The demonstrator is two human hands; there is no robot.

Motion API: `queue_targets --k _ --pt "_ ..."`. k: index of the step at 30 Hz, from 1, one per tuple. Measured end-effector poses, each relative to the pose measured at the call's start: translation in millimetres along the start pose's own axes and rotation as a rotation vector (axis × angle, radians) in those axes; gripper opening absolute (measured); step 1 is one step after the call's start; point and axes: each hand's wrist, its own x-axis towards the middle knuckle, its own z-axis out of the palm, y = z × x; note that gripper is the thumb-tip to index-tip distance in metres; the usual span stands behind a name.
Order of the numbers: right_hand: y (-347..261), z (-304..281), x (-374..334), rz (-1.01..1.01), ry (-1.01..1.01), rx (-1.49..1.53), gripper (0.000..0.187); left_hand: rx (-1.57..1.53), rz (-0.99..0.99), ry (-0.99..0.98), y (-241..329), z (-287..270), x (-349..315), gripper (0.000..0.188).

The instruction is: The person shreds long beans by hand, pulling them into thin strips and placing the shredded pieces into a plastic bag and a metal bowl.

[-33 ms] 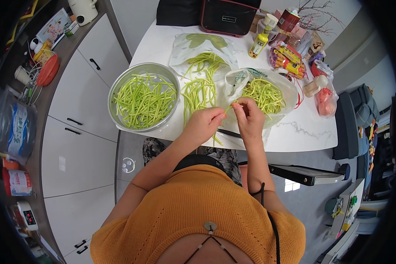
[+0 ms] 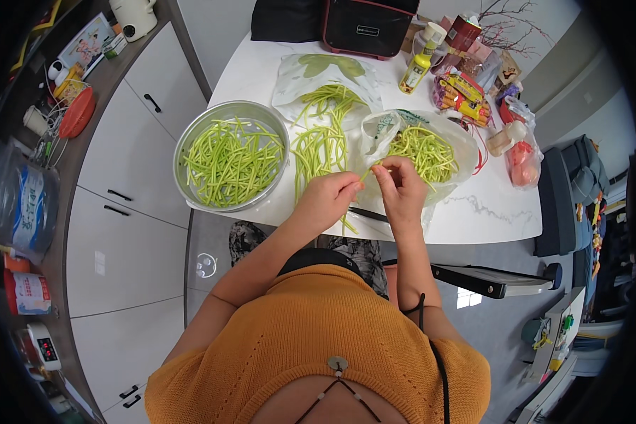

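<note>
My left hand (image 2: 327,201) is closed in a pinch on a thin green stalk; ends of stalks poke out below it at the table's front edge. Close beside it, my right hand (image 2: 403,189) pinches the tip of the stalk between thumb and finger. To the left stands a round metal basin (image 2: 179,162) with short green stalk pieces (image 2: 233,162) in it. Longer green stalks (image 2: 319,152) lie on the table beyond my left hand, spilling from a white plastic bag (image 2: 290,81). A second plastic bag (image 2: 465,145), opened beyond my right hand, holds curled green scraps (image 2: 424,152).
A dark-handled object (image 2: 367,213) lies under my hands, partly hidden. At the back stand a black appliance (image 2: 367,28) and a yellow bottle (image 2: 417,69). Snack packs (image 2: 461,97) and a bag of reddish round things (image 2: 523,162) sit to the right. White cabinets (image 2: 131,177) line the left.
</note>
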Motion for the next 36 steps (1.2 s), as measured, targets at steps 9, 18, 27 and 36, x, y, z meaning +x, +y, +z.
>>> queue_targets --k 9,18,27,36 --pt "-3.0 -2.1 3.9 -0.267 -0.035 -0.172 0.011 -0.052 -0.007 0.058 -1.1 -0.3 -0.4 0.017" --pt "-6.3 -16.3 9.3 -0.403 -0.154 -0.268 0.012 -0.339 -0.142 0.269 -18.6 -27.1 8.7 0.02" --pt "22.5 -46.8 27.2 -0.03 0.127 -0.503 0.016 -0.619 -0.074 0.456 -25.2 -55.9 14.1 0.021" --pt "-8.5 -0.1 6.4 -0.118 -0.388 -0.165 0.013 -0.621 -0.121 0.334 -23.7 -39.5 13.2 0.021"
